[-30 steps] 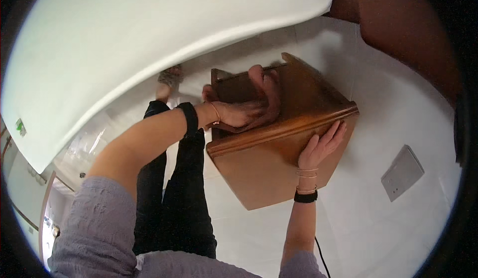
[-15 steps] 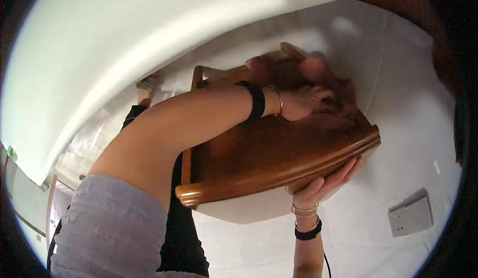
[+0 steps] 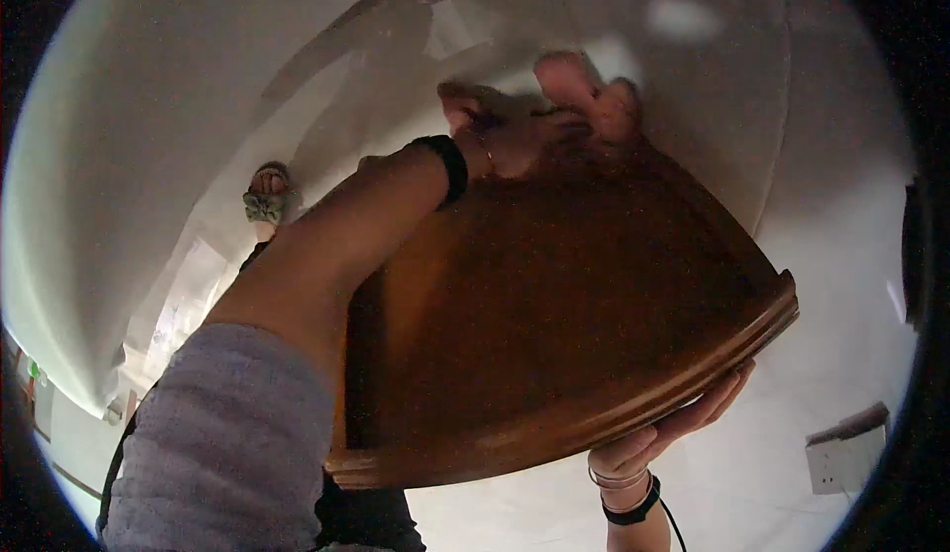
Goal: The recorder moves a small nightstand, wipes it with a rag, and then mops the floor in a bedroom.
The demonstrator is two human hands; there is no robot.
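Head view: cloth (image 3: 616,115) farther left than before

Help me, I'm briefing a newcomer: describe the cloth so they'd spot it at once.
Find the big brown wooden piece mid-picture. Toward its far end, the left hand holds a bunched cloth. Its pinkish folds set it apart from that smooth brown wood.
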